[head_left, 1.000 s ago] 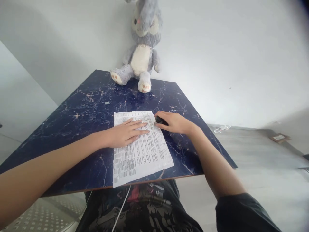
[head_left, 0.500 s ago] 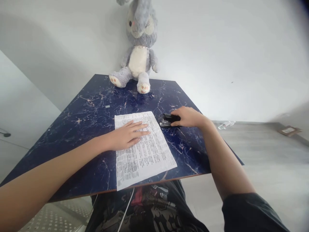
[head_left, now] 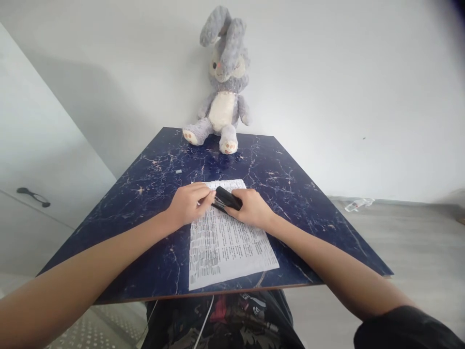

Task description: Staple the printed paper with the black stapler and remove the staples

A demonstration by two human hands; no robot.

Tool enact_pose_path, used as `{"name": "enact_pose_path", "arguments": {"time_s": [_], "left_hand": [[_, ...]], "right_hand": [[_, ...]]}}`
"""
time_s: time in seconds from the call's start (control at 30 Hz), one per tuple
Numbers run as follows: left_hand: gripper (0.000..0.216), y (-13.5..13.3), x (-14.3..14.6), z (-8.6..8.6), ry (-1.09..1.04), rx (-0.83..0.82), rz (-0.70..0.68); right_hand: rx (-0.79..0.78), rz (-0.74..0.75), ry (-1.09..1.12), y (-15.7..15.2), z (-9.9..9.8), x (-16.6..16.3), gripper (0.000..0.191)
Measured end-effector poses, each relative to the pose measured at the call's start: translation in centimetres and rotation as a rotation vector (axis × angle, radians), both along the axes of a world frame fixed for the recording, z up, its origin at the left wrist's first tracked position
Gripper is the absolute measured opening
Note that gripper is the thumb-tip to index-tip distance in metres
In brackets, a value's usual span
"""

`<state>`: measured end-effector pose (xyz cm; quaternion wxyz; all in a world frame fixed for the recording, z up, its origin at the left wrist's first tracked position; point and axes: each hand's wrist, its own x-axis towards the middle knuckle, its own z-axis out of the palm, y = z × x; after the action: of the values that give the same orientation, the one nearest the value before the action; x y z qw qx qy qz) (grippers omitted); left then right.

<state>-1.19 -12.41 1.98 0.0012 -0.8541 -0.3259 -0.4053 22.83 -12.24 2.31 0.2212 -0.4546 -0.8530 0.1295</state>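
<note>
A printed sheet of paper (head_left: 236,252) lies on the dark blue marbled table (head_left: 152,261), near its front edge. Over the upper part of the sheet is a black stapler (head_left: 228,198), its nose toward the left. My right hand (head_left: 252,208) is wrapped round the stapler's rear end from the right. My left hand (head_left: 191,203) is at the paper's upper left, its fingers curled and pinched together at the stapler's nose. The fingertips partly hide the nose and the paper beneath.
A grey plush rabbit (head_left: 223,109) sits at the table's back edge against the wall. A small pale piece (head_left: 178,171) lies on the tabletop at left. A white cabinet with a dark handle (head_left: 34,197) stands left. Clear plastic (head_left: 359,204) is on the floor at right.
My right hand has brought the stapler from the table beside the sheet leftward over the paper. My left hand has lifted from lying flat and curled its fingers at the stapler's nose.
</note>
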Motion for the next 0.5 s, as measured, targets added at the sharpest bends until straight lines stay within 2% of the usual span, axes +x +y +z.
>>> {"name": "enact_pose_path", "arguments": {"time_s": [0.13, 0.27, 0.33, 0.4, 0.5], "left_hand": [[0.044, 1.7, -1.5, 0.1, -0.068, -0.066, 0.263], [0.023, 4.6, -4.1, -0.8, 0.078, -0.098, 0.492], [0.041, 5.9, -5.4, -1.6, 0.174, -0.171, 0.59], [0.05, 6.9, -6.3, -2.3, 0.27, -0.299, 0.631], [0.044, 7.4, -6.9, -2.3, 0.35, -0.406, 0.596]], "right_hand": [[0.0, 0.071, 0.023, 0.1, 0.1, 0.2, 0.017], [-0.083, 0.08, 0.019, 0.1, 0.4, 0.7, 0.016], [-0.108, 0.081, 0.026, 0.1, 0.3, 0.8, 0.017], [-0.108, 0.082, 0.045, 0.0, 0.3, 0.8, 0.018], [-0.115, 0.084, 0.073, 0.2, 0.3, 1.0, 0.019]]}}
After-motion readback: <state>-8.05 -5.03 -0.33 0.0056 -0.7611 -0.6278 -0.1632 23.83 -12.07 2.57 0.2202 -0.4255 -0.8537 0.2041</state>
